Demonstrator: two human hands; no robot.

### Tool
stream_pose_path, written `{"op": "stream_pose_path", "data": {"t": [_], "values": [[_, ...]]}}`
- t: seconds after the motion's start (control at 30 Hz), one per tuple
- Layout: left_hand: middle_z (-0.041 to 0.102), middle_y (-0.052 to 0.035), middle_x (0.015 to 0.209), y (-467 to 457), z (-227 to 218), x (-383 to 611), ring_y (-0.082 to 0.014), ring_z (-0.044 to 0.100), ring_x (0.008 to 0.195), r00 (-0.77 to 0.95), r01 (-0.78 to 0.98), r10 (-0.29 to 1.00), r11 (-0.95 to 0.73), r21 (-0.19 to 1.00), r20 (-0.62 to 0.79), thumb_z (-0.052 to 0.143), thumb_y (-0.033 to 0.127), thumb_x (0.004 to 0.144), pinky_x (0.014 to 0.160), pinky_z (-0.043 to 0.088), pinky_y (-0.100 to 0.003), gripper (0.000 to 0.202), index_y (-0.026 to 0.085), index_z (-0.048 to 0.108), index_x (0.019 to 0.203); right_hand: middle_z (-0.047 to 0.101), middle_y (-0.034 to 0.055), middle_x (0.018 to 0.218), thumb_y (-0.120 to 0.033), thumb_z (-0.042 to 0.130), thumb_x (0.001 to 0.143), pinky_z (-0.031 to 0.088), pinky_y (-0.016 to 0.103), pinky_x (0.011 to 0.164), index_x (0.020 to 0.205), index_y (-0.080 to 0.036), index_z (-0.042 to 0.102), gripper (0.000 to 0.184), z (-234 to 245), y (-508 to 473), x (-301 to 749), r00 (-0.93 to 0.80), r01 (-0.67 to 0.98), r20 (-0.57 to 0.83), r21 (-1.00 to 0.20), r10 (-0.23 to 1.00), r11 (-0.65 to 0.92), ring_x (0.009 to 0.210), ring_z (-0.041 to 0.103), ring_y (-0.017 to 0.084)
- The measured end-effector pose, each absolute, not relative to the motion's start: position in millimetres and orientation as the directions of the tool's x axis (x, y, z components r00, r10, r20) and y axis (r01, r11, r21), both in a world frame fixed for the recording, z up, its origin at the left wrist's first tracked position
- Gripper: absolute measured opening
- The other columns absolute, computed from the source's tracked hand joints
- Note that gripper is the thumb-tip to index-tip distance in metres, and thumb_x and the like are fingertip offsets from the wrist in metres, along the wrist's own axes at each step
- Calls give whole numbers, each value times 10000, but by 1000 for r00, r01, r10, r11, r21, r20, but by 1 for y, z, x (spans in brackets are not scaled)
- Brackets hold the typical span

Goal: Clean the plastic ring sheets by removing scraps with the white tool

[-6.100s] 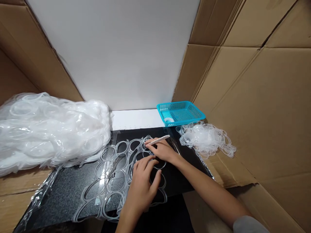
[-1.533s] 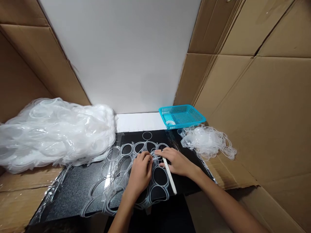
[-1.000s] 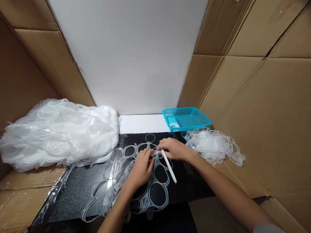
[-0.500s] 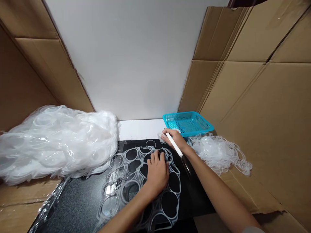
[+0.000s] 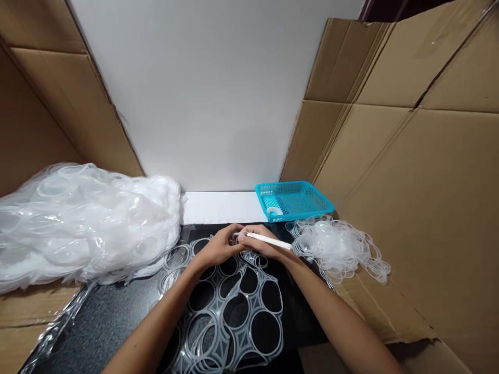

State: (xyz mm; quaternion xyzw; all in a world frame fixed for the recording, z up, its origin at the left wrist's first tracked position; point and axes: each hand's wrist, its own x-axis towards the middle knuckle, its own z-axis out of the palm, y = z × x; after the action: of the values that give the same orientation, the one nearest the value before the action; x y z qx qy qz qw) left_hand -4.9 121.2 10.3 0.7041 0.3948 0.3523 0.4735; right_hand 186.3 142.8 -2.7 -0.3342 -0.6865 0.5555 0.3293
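My right hand [image 5: 260, 240] is closed around a slim white stick-like tool [image 5: 271, 240], whose tip end is among the fingers. Against it, my left hand [image 5: 224, 244] curls its fingertips around a small piece of clear plastic ring [image 5: 236, 237], mostly hidden by the fingers. Below both hands a translucent plastic sheet full of round holes [image 5: 244, 343] lies on the dark table. One pale ring [image 5: 274, 211] rests in the near left part of the blue basket [image 5: 326, 210].
A large heap of clear plastic sheets [image 5: 97, 223] stands on the left. Thin loose plastic rings [image 5: 343, 249] lie piled on the right, in front of the basket. Cardboard walls [image 5: 421, 182] flank the workspace, with a white panel [image 5: 210, 104] at the back.
My right hand has moved left and away from the basket, where a pale ring now lies. My left hand has lifted off the sheet's middle and met the right hand at its far edge.
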Motion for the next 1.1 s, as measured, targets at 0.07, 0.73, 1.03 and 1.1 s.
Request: {"op": "stream_pose_path", "data": {"t": [0.07,0.73,1.03,1.1], "values": [[714,-71,989,118,-4,-6,-222,666,861,423,189,897,-223,956,126,763,369,806,782,516,-356,477,193,643,1232,598,-14,667,-449,721,848,342,240,574,801,-157,674,299,-3,141,183,-549,95,78,-983,832,154,606,465,119],[646,56,717,126,7,-31,-130,613,656,-82,-150,981,-186,971,176,813,458,781,750,464,-284,453,213,612,1105,763,64,973,-254,677,909,527,356,853,1069,-199,741,181,-34,159,180,-345,409,345,-782,873,470,850,691,209],[585,41,653,125,11,-35,-137,567,557,66,-352,997,61,934,-40,764,604,746,620,454,-287,476,190,607,920,760,59,1018,-117,688,911,499,327,888,1015,-202,740,144,-28,156,180,-584,498,275,-622,764,605,965,676,208],[651,-10,740,123,16,-36,-166,628,625,136,-396,988,117,911,-68,747,636,744,687,502,-322,536,173,626,985,755,63,1016,-119,633,955,490,318,875,1045,-196,728,152,-26,153,177,-593,552,260,-558,762,620,961,673,204]]}}
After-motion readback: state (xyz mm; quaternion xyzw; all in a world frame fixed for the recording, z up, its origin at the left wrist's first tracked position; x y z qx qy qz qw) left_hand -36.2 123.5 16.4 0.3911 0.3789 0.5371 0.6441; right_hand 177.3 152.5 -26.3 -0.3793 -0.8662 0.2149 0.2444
